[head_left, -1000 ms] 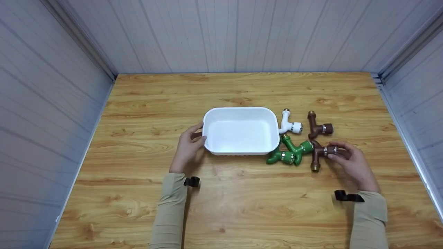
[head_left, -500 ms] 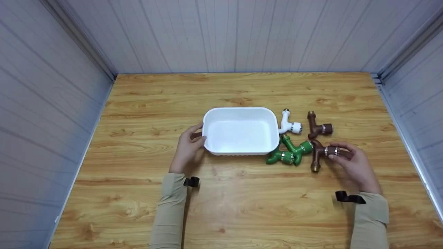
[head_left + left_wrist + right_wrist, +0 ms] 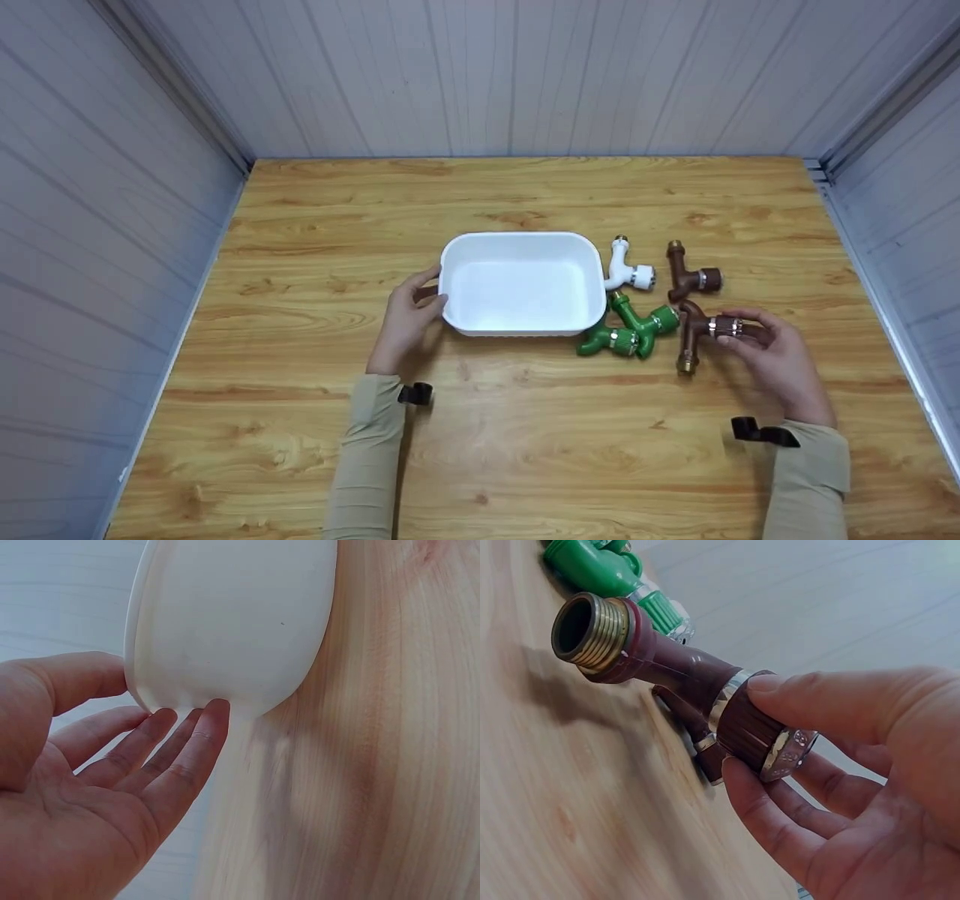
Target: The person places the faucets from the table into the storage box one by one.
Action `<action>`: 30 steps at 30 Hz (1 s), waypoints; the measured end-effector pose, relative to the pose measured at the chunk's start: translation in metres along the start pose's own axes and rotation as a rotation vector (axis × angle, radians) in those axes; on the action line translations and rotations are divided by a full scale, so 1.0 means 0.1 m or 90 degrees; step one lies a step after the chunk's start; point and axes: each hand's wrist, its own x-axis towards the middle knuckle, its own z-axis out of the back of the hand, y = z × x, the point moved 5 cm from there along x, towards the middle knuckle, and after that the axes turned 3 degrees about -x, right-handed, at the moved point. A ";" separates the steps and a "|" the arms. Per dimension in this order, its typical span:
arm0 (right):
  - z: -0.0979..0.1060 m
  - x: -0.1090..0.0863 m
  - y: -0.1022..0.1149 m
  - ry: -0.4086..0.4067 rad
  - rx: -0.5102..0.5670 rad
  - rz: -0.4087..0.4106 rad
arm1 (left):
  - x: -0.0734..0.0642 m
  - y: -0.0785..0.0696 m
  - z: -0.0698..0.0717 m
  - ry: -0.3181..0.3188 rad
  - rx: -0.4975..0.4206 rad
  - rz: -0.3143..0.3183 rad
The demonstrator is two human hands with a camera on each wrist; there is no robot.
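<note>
A white plastic tub [image 3: 525,292] stands on the table. My left hand [image 3: 409,319] holds its left end, with the thumb at the rim and the fingers [image 3: 202,742] against the outer wall. My right hand [image 3: 780,356] pinches a brown water tap [image 3: 694,330] by its ribbed knob [image 3: 750,727] between thumb and fingers. The tap's brass threaded end [image 3: 592,630] points away from the palm, and its shadow falls on the tabletop. Beside it lie a second brown tap [image 3: 681,274], two green taps [image 3: 646,322] [image 3: 609,341] and a white tap [image 3: 621,266].
The wood-grain table [image 3: 480,450] is bordered by pale panel walls at the back [image 3: 480,75], left [image 3: 97,225] and right [image 3: 907,165]. The white tap and green taps lie close against the tub's right side.
My right hand has shifted slightly right and toward me, and the brown tap has moved and tilted with it. My left hand and the tub have stayed put.
</note>
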 end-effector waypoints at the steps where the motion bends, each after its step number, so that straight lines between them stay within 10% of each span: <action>1: 0.00 0.00 0.00 0.001 -0.003 -0.003 | 0.00 0.01 0.00 -0.003 0.006 0.000; 14: -0.02 0.01 0.16 0.004 -0.009 0.016 | -0.09 -0.25 -0.04 0.013 0.010 0.006; 30: -0.05 0.04 0.30 -0.014 0.030 0.046 | 0.00 0.03 0.00 -0.020 -0.005 -0.006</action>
